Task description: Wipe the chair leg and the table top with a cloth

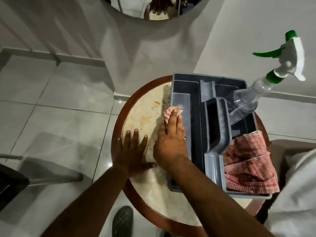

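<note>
Red-and-white checked cloth (172, 111) is pinned flat under the right hand (171, 141), fingers together and stretched out on top of it, not curled round it, so only the far end of the cloth pokes out past the fingertips. It sits on the pale marbled top of the round bench (145, 117), right up against the left wall of a grey plastic caddy (181, 103) that takes up the right side of the bench. The left hand (133, 151) lies just beside the right one, palm down on the bare stone with fingers spread, holding nothing. Bench has a dark reddish wood rim. Inside the caddy there's a clear spray bottle (246, 101) with a green and white trigger, leaning out to the upper right, and a second checked cloth (249, 165) bunched in the near-right compartment. Floor is light glossy tile, and a dark perforated shoe (122, 221) shows below the bench edge.
</note>
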{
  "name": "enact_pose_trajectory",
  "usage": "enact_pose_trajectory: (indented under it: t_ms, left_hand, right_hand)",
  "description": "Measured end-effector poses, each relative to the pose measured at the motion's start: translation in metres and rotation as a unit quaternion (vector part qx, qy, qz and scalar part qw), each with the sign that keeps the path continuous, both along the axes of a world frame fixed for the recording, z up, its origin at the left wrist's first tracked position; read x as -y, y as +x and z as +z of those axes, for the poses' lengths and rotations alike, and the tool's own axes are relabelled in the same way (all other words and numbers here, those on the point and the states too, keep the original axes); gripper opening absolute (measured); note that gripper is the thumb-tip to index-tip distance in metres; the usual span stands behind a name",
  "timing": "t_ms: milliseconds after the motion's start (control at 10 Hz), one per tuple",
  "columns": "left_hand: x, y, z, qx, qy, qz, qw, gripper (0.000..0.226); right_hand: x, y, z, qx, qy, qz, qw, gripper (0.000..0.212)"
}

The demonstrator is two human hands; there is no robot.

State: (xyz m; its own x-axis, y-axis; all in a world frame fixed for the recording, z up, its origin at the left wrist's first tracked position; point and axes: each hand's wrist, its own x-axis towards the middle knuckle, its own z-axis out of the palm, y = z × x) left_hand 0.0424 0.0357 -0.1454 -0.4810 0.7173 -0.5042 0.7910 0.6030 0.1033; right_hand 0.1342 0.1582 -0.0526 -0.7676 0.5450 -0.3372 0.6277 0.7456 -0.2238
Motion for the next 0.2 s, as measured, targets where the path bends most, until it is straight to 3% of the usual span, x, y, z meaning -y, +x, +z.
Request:
enact_pose_trajectory:
  t_ms: [100, 200]
  left_hand:
    - [-0.001, -0.003, 0.008, 0.001, -0.014, -0.001, 1.0, 0.113]
    - [-0.002, -0.003, 0.031, 0.005, -0.004, 0.018, 1.0, 0.109]
  right_hand:
    - [0.0, 0.002, 0.02, 0.001, -0.05, -0.004, 0.999, 0.08]
    - [-0.004, 0.009, 0.064, -0.131, -0.147, -0.051, 0.979, 0.076]
